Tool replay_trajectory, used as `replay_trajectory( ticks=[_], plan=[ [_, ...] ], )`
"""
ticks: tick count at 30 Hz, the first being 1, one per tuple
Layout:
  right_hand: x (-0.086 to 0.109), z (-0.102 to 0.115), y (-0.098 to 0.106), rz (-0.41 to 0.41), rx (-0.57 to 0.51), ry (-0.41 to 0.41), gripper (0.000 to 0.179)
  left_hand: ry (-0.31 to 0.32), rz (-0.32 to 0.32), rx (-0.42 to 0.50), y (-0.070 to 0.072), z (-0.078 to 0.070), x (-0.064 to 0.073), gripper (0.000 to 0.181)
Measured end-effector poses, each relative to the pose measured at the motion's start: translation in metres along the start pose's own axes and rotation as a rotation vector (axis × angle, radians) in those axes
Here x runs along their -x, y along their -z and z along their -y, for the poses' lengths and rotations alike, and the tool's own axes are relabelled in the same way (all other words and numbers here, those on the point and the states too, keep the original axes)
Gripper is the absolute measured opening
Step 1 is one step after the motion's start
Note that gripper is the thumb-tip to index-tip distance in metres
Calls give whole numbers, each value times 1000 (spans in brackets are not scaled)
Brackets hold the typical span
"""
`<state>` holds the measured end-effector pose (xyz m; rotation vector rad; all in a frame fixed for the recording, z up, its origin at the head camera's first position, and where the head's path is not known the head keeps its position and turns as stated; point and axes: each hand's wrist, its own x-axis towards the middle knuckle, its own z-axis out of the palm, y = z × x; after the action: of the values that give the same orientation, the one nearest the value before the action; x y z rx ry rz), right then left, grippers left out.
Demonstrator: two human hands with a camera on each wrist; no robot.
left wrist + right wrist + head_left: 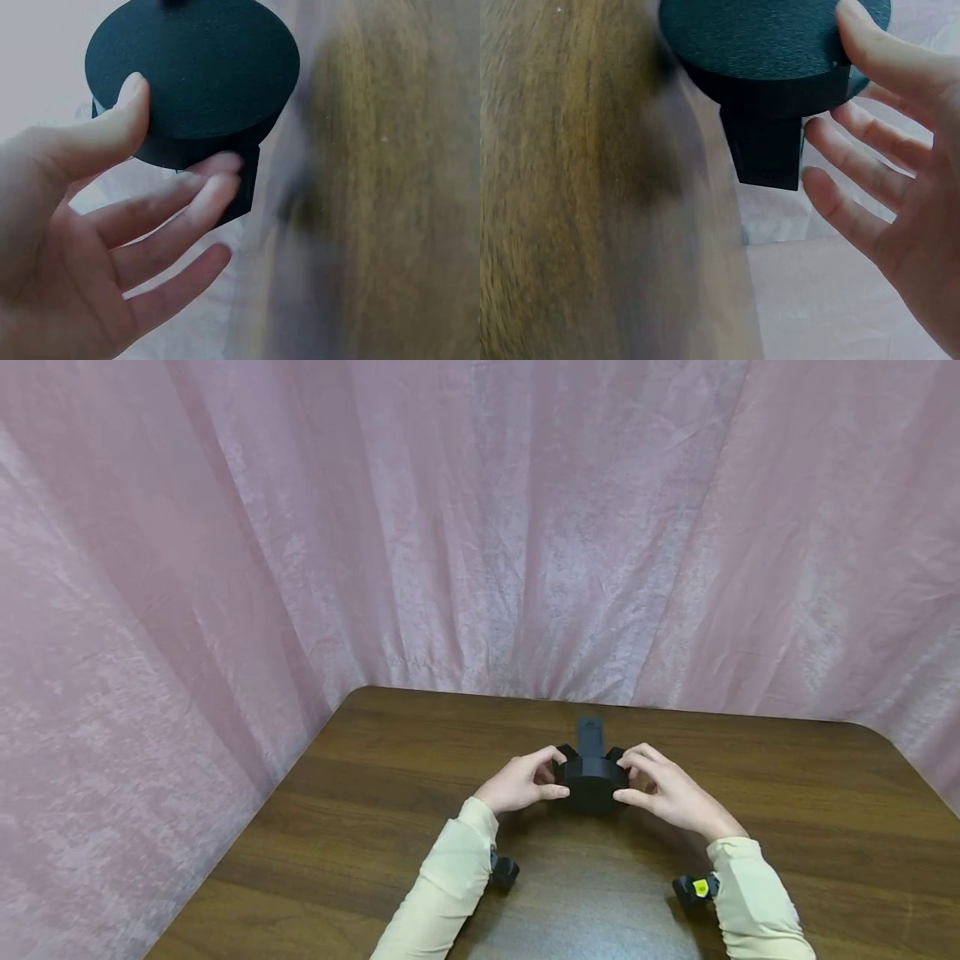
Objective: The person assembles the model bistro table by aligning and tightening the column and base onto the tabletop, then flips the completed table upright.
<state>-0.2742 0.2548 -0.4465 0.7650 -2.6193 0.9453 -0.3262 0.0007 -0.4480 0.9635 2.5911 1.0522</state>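
Note:
A black round object point(592, 789) with a flat disc face is held upright at the middle of the table, its exact kind unclear. A dark flat tab point(590, 737) sticks up behind it, and short black blocks jut out at both sides. My left hand point(521, 783) grips its left side, thumb on the disc face point(199, 71) and fingers behind the rim. On the opposite side, my right hand point(678, 795) holds it likewise, thumb on the face. One square-ended block point(769, 150) shows by the right fingers. Whether the object touches the table cannot be told.
The brown wooden table point(360, 810) has rounded far corners. Pink velvet curtains point(480, 527) hang behind it and along the left. Small black wrist cameras sit beneath both cream sleeves point(442, 893).

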Motion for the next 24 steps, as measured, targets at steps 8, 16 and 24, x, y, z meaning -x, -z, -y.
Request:
replay_trajectory(
  ticks=[8,16,24],
  plan=[
    [-4,7,2,-61,33,-62,32,-105,-170,-82,6,-6,0,38],
    [-7,18,10,-61,-28,-126,35,-72,-203,80,7,-12,-1,31],
    [-7,20,9,6,-95,-189,32,-67,-204,161,7,-15,-1,27]
  ],
)
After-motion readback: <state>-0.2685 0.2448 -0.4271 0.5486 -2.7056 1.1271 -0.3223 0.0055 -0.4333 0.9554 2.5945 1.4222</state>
